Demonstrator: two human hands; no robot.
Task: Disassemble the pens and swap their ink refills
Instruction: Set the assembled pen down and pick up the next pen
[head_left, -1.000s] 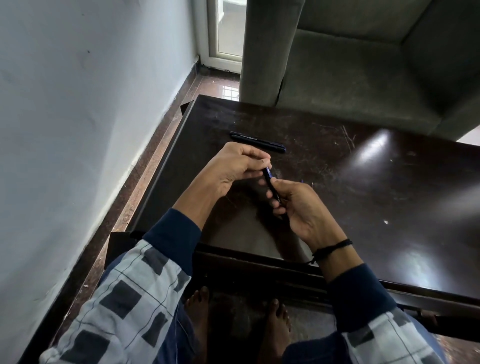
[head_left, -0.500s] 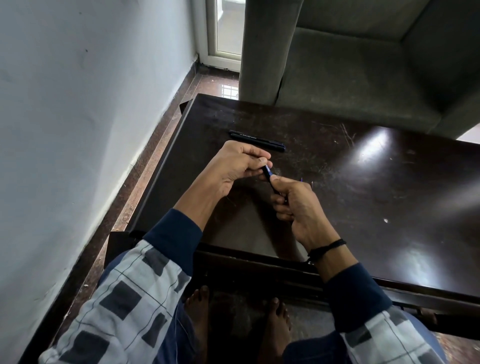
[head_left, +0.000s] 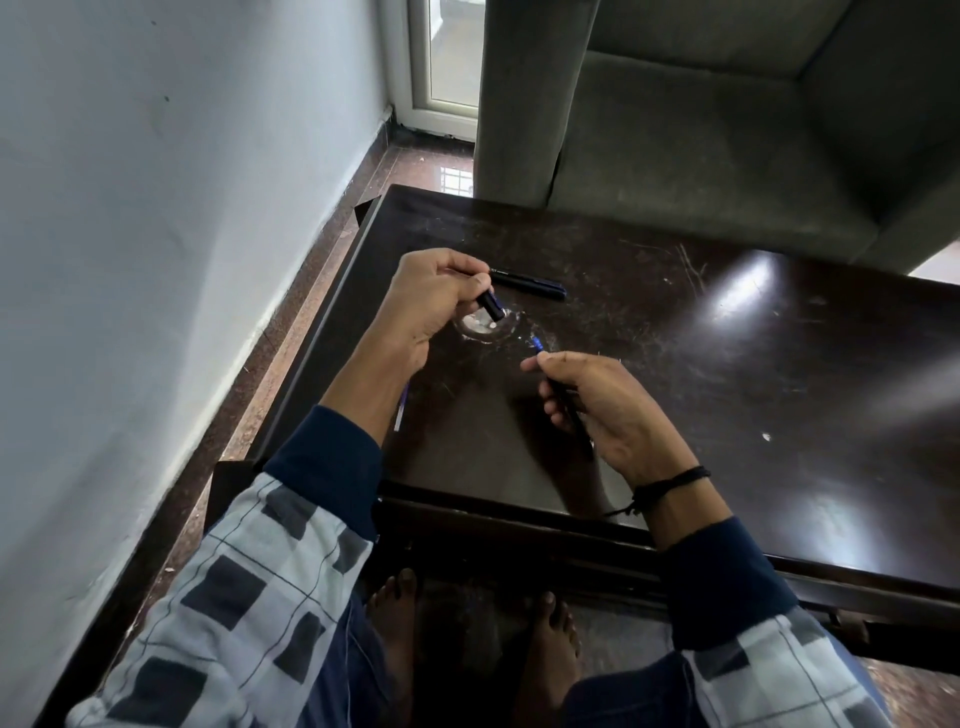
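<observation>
One end piece (head_left: 491, 305), barrel (head_left: 569, 413), pen (head_left: 527, 283) print unreadable

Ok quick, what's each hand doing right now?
Left hand: closed, pinching a short black pen piece.
Right hand: closed, gripping the pen body, with its blue tip poking out.

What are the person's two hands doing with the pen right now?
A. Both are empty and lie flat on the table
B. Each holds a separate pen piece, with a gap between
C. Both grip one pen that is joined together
B: the left hand grips a short black piece and the right hand holds a blue-tipped piece, with bare table showing between them.
</observation>
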